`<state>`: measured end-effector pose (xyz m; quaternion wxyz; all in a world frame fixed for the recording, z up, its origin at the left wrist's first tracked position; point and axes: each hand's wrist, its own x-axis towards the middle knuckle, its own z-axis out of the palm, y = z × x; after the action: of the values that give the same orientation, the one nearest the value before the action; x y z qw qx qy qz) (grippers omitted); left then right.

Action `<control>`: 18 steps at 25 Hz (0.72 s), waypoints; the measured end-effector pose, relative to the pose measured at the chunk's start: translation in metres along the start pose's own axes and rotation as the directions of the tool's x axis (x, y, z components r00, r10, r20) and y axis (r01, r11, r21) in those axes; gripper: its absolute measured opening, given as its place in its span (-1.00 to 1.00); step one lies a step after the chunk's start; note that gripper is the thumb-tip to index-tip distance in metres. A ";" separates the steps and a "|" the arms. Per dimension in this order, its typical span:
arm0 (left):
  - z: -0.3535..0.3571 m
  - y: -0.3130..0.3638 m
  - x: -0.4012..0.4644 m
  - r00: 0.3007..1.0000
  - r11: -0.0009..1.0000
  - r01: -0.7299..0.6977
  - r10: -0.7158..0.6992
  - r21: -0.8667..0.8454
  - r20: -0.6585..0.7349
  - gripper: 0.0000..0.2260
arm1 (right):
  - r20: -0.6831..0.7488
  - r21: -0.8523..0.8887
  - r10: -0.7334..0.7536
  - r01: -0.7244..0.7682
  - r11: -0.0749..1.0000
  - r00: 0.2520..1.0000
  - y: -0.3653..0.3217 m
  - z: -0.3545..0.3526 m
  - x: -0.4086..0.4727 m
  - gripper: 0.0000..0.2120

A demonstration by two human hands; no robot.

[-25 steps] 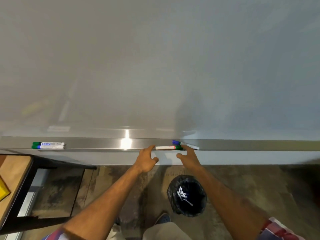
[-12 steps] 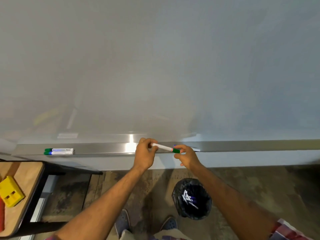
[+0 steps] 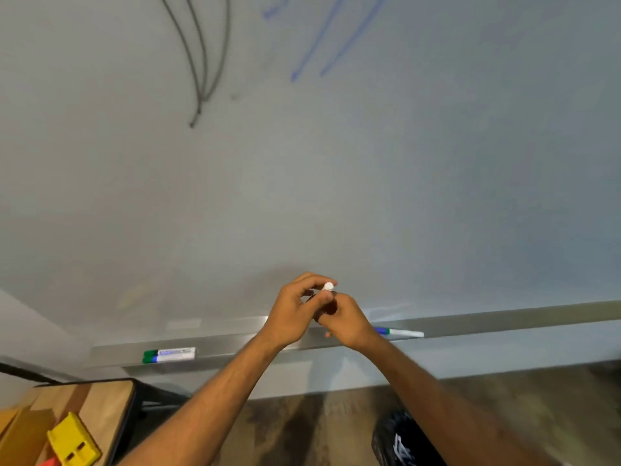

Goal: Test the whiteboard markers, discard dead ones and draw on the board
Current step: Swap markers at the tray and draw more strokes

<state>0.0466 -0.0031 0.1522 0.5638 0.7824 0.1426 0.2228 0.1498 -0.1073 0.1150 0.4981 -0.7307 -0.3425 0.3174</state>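
Both my hands meet in front of the whiteboard (image 3: 336, 179), just above its metal tray (image 3: 504, 319). My left hand (image 3: 292, 314) grips a white marker (image 3: 328, 286), whose white end sticks up past the fingers. My right hand (image 3: 346, 319) is curled round the marker's other end, which is hidden. Grey strokes (image 3: 201, 62) and blue strokes (image 3: 322, 42) are drawn high on the board. Two green-capped markers (image 3: 169, 354) lie on the tray at the left. A blue-capped marker (image 3: 400, 332) lies on the tray right of my hands.
A black-lined bin (image 3: 403, 442) holding discarded markers stands on the floor below my right arm. A wooden table (image 3: 100, 405) at the lower left carries a yellow block (image 3: 72, 443).
The marker has come off the tray, raised by both hands in front of the board. The camera has tilted up, bringing the grey and blue strokes into view.
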 end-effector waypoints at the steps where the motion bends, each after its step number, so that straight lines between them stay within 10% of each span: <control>1: -0.015 0.004 -0.003 1.000 1.000 0.003 -0.003 -0.001 0.020 -0.78 | -0.008 0.062 -0.010 0.010 0.998 1.000 -0.012 0.007 0.001 -0.87; 7: -0.099 -0.001 -0.019 0.991 0.966 -0.041 0.006 0.254 0.137 -0.69 | 0.018 0.381 -0.072 0.060 0.923 0.997 -0.066 0.039 0.001 -0.82; 18: -0.131 0.086 -0.018 0.963 0.881 -0.223 0.132 0.417 0.235 -0.82 | -0.047 0.201 -0.255 0.259 0.945 0.966 -0.176 0.043 -0.009 -0.87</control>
<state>-0.0381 0.0672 0.2646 0.3612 0.9174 0.0594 0.1563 0.0778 -0.0453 0.2692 0.6115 -0.6276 -0.3949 0.2761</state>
